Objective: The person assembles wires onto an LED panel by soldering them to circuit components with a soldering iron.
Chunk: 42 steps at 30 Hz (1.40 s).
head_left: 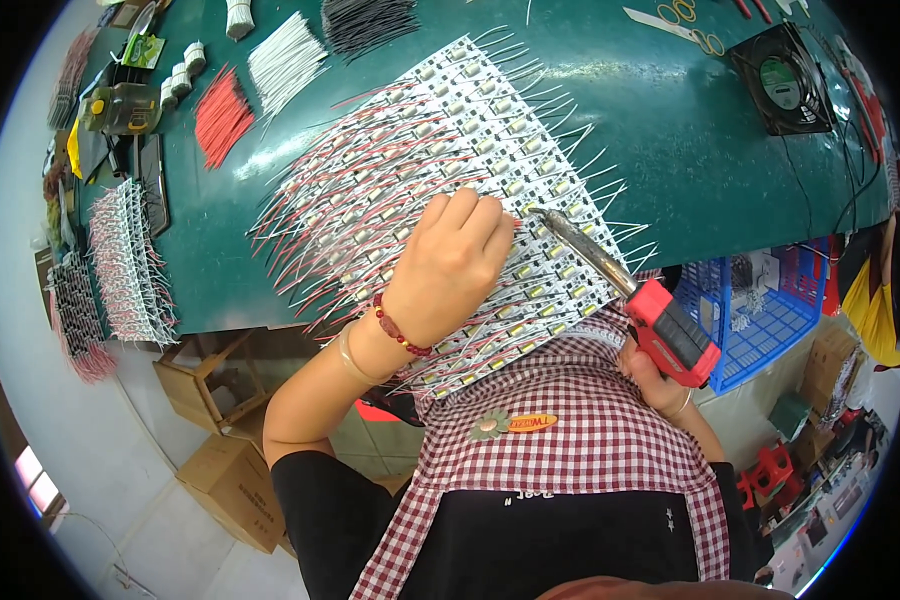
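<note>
A large panel of white circuit boards [532,165] lies on the green table, with thin wires sticking out along both sides. Bent over the panel, my left hand [453,248] is closed, its fingertips pinching what looks like a thin red wire, mostly hidden by the fingers. My right hand [652,378] grips a red and black soldering gun [676,335] from below. The dark, bent tip of this gun reaches the boards just right of my left fingertips; whether it touches them I cannot tell.
Bundles of red wires [223,117], white wires [287,65] and black wires [368,22] lie at the far left. Wired boards [130,262] stand at the left edge. A black fan [782,82] and scissors [675,25] sit far right. A blue crate [760,340] is below the table.
</note>
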{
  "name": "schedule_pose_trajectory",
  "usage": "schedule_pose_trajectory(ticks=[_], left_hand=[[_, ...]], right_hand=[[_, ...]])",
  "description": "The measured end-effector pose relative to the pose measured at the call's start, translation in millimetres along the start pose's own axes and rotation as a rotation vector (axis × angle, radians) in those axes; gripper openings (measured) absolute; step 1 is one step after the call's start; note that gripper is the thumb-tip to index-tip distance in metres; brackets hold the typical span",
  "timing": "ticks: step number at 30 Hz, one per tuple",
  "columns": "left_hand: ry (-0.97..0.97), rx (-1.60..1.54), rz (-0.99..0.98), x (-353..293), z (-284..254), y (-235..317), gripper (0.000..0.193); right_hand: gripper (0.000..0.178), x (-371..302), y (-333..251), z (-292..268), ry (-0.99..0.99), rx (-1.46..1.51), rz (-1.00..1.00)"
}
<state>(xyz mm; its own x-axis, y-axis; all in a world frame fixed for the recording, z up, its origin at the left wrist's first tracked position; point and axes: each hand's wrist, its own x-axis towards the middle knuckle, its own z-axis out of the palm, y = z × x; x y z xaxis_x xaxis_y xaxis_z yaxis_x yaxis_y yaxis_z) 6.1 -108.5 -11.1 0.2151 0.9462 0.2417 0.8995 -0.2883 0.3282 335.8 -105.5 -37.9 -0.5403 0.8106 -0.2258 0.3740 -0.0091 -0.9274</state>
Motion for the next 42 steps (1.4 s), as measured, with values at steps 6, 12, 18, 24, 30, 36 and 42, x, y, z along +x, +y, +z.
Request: schedule_pose_trajectory(ticks=[6, 12, 18, 24, 30, 36, 42], left_hand=[[-0.039, 0.121, -0.007, 1.1, -3.0, 2.6, 0.023], [-0.025, 0.126, -0.067, -4.7, -16.0, -4.8, 0.008], [0.107, 0.207, -0.305, -14.2, -44.3, -42.4, 0.011], [0.246, -0.048, -0.403, 2.8, -26.7, -82.5, 0.005], [0.158, 0.044, -0.404, 18.7, -6.8, -76.2, 0.005], [0.101, 0.076, -0.474, 19.0, -0.9, -71.2, 0.008], [0.092, 0.092, -0.445, 17.1, 1.9, -72.1, 0.007]], right_hand=[[0.015, 3.9, -7.8, 0.4, 0.042, 0.126, 0.035], [0.012, 3.6, -8.8, -1.9, 0.045, 0.198, 0.050], [0.053, 18.6, -16.9, 3.2, 0.034, 0.446, 0.011], [0.048, 34.7, -29.2, 4.7, 0.097, 0.528, -0.054], [0.047, 31.4, -27.2, 5.9, 0.119, 0.542, -0.046], [0.044, 36.2, -28.7, 6.6, 0.100, 0.546, -0.029], [0.044, 40.0, -30.0, 9.0, 0.097, 0.558, -0.064]])
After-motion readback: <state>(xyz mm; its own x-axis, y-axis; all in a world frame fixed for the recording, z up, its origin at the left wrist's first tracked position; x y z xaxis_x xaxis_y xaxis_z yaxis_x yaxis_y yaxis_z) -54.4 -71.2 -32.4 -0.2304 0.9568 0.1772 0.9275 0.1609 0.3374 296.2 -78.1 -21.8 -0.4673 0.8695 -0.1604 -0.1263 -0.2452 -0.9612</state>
